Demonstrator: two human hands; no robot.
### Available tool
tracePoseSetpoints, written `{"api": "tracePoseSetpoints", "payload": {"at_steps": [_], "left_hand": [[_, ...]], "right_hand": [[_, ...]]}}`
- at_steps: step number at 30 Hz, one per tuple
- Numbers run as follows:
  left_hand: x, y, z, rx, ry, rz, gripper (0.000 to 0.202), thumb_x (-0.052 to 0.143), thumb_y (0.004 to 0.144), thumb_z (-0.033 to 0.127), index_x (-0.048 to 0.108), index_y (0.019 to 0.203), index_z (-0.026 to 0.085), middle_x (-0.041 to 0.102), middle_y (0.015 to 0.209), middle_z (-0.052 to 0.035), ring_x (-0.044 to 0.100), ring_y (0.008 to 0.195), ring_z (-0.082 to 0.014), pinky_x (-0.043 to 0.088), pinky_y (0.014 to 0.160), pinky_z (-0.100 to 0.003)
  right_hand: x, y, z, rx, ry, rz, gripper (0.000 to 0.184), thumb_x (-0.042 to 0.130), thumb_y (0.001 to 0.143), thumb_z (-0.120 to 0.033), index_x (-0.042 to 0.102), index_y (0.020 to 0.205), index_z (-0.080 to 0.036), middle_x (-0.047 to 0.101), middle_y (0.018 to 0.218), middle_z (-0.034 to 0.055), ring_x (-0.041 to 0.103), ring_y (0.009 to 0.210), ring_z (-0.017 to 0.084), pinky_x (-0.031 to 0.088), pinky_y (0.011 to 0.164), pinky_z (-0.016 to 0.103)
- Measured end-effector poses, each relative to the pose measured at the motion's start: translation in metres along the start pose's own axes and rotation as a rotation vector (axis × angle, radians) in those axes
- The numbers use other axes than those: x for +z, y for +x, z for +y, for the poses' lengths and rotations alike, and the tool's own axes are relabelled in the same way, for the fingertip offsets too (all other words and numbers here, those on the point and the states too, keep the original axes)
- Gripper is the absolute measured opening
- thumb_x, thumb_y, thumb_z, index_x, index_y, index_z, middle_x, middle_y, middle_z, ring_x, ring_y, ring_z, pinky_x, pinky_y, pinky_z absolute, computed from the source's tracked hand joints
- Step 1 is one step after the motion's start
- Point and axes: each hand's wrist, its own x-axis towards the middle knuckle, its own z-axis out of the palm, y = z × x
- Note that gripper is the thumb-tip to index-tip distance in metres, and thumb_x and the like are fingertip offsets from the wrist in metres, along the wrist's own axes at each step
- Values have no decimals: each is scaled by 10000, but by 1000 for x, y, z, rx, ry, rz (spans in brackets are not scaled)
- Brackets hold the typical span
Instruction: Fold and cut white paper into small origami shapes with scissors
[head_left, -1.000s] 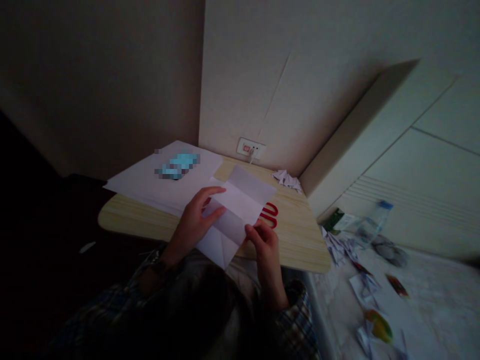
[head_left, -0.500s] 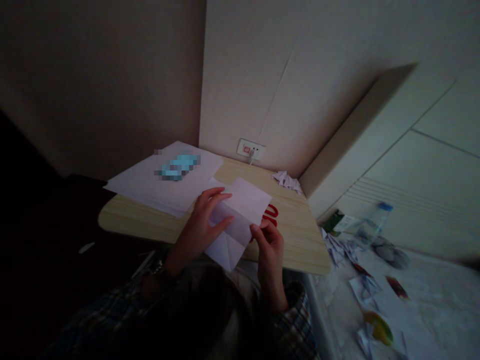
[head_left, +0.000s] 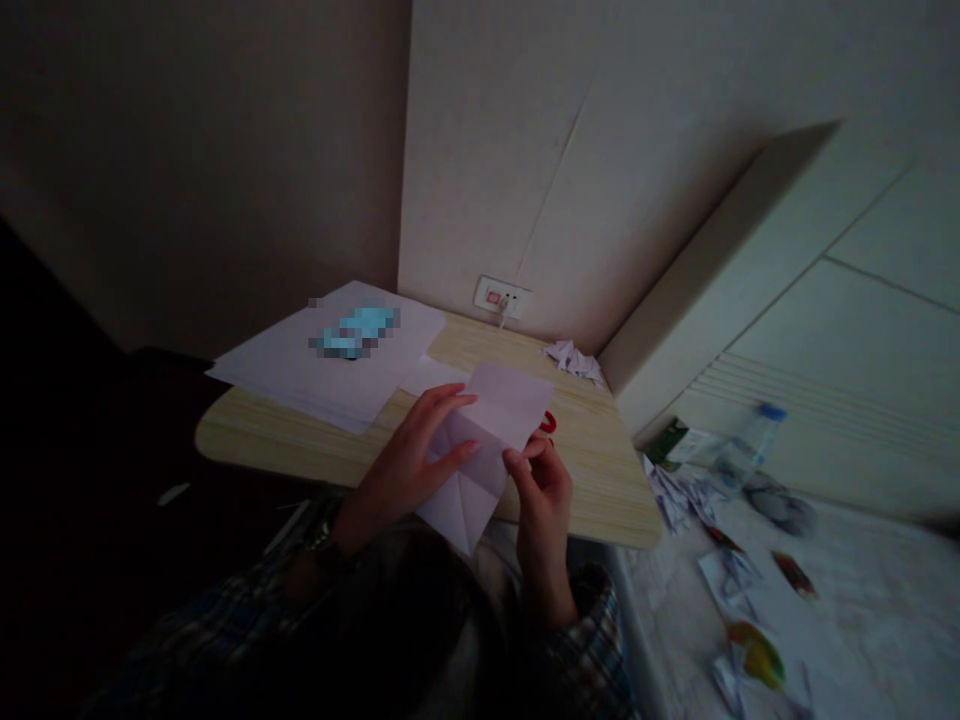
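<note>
A creased white sheet of paper [head_left: 495,420] is held over the near edge of a light wooden table [head_left: 600,470]. My left hand [head_left: 416,460] lies on the sheet's left side with the fingers pressing on it. My right hand [head_left: 544,485] pinches the sheet's right edge between thumb and fingers. The paper's lower part shows diagonal fold lines and ends in a point. Red scissors [head_left: 547,422] lie on the table behind the paper, mostly hidden by it.
A stack of white sheets [head_left: 330,365] lies at the table's back left. Crumpled paper bits [head_left: 574,358] sit near the wall socket [head_left: 501,297]. On the bed at right lie a plastic bottle [head_left: 742,445], folded paper scraps [head_left: 679,490] and small coloured items [head_left: 757,650].
The top flap of the sheet has been folded down toward me, so the paper looks shorter. Both hands shifted slightly right and nearer, and the paper now covers more of the scissors.
</note>
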Motion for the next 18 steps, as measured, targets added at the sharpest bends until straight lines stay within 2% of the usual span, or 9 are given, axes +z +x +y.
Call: {"api": "tracePoseSetpoints", "payload": {"at_steps": [4, 11, 14, 18], "left_hand": [[2, -1, 3, -77, -14, -47, 452, 550, 854, 359, 503, 1268, 182, 422, 1437, -144, 376, 1351, -255, 286, 1137, -447], [3, -2, 9, -144, -84, -69, 581, 523, 855, 383, 405, 1355, 111, 347, 1487, -199, 291, 1401, -276, 216, 1159, -478], [3, -2, 9, -171, -152, -53, 590, 546, 841, 392, 414, 1357, 137, 338, 1494, -182, 288, 1401, -287, 255, 1143, -480], [4, -3, 7, -198, -262, -42, 621, 592, 814, 388, 402, 1371, 187, 370, 1477, -151, 359, 1361, -297, 330, 1104, -484]], "right_hand": [[1, 0, 1, -16, 43, 26, 234, 707, 744, -263, 500, 658, -194, 533, 736, -37, 489, 715, 122, 365, 670, 238], [4, -3, -2, -29, 93, 19, 201, 694, 754, -279, 525, 682, -197, 579, 787, -24, 532, 769, 133, 403, 714, 245], [6, -6, -3, 10, 86, -45, 159, 665, 768, -343, 568, 786, -218, 597, 821, -12, 555, 797, 154, 434, 732, 262], [13, -7, -5, 100, 125, -163, 359, 626, 756, -480, 571, 1029, -254, 647, 1017, 47, 602, 940, 219, 478, 842, 348]]}}
